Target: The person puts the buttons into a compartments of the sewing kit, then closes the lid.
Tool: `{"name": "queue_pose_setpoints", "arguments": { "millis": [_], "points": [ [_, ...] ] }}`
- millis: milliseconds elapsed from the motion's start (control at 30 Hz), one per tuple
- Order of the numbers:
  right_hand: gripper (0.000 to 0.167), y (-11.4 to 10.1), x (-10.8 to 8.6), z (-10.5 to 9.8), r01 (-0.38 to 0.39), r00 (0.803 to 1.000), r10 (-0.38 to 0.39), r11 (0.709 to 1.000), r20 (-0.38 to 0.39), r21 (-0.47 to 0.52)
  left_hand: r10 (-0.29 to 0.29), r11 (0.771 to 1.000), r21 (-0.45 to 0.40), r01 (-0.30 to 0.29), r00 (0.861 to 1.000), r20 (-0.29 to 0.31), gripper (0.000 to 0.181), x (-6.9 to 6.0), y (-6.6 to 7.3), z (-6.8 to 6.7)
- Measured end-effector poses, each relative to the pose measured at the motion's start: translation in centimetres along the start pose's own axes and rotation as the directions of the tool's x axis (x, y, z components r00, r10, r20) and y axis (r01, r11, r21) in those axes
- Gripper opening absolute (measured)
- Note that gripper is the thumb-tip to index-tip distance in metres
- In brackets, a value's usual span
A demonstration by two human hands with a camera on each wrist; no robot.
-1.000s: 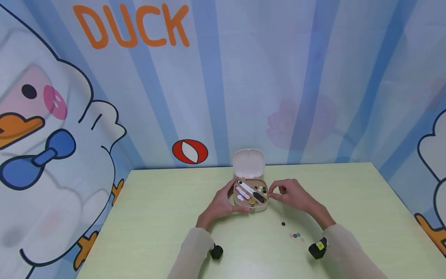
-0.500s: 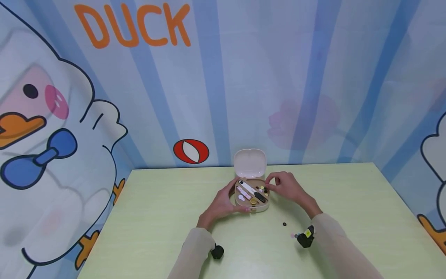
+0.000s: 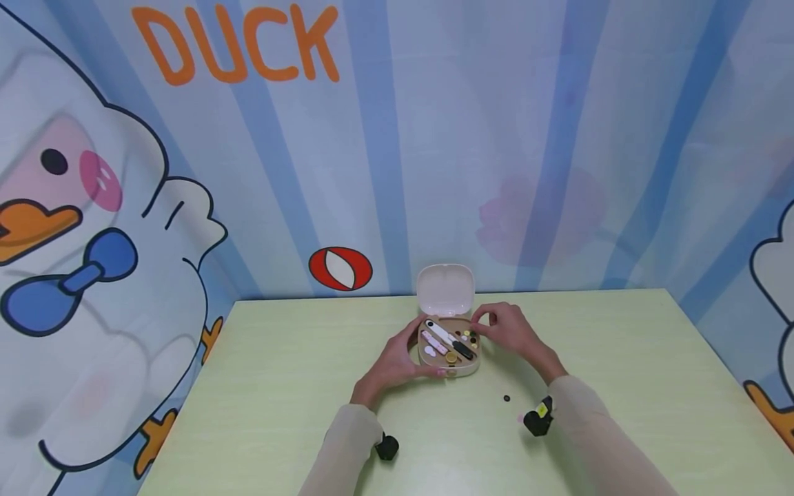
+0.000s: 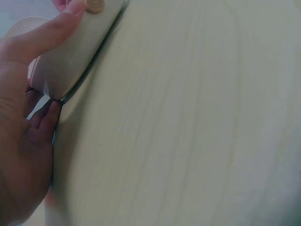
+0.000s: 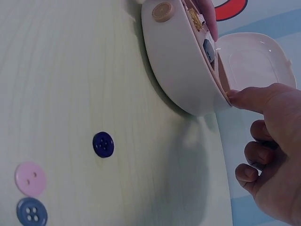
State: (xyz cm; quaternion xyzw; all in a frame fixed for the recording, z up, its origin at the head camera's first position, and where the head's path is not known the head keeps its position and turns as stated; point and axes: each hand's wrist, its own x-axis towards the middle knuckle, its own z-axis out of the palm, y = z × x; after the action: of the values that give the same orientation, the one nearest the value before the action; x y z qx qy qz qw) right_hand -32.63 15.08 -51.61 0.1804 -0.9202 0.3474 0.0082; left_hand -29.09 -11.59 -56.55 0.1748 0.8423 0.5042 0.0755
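An off-white box (image 3: 466, 370) stands with its lid (image 3: 445, 291) raised. My left hand (image 3: 393, 362) grips its left side, the thumb along the front wall beside a round tan clasp (image 4: 94, 5). Inside lie a white tool with a black end (image 3: 448, 337), a pink item (image 3: 434, 343), a gold round piece (image 3: 451, 358) and several small buttons (image 3: 465, 334). The thumb and index finger of my right hand (image 3: 509, 332) come together at the right rim; in the right wrist view that hand's (image 5: 287, 153) other fingers are curled. Whether anything is between the fingertips is hidden.
On the pale table (image 3: 298, 386), a dark button (image 5: 103, 144), a pink one (image 5: 30, 179) and a blue-grey one (image 5: 32, 213) lie in front of the box, to the right. A printed cloth (image 3: 434, 138) hangs behind the table.
My right hand has moved up and left, from beside the box to the back right of its rim, with its wrist camera now over some loose buttons. My left hand keeps its grip.
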Motion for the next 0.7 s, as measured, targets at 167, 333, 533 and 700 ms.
{"name": "queue_pose_setpoints", "arguments": {
  "millis": [167,333,533,700],
  "points": [
    [0.007,-0.18,0.20,-0.03,-0.013,1.000,0.013,1.000,0.020,-0.019,0.002,1.000,0.003,-0.002,1.000,-0.002,0.117,0.00,-0.03,0.05],
    [0.009,-0.08,0.18,0.29,-0.046,0.999,0.046,0.998,0.020,-0.034,0.010,1.000,-0.002,-0.010,1.000,-0.001,0.117,-0.02,-0.04,0.07],
    [0.011,-0.19,-0.23,0.63,-0.028,1.000,0.028,0.998,-0.006,-0.060,0.001,1.000,-0.002,-0.001,1.000,-0.001,0.116,-0.01,-0.02,0.09],
    [0.017,-0.17,-0.70,0.79,-0.002,1.000,0.001,0.998,-0.016,-0.062,0.002,1.000,0.006,-0.002,1.000,-0.001,0.116,0.08,-0.03,0.09]
  ]
}}
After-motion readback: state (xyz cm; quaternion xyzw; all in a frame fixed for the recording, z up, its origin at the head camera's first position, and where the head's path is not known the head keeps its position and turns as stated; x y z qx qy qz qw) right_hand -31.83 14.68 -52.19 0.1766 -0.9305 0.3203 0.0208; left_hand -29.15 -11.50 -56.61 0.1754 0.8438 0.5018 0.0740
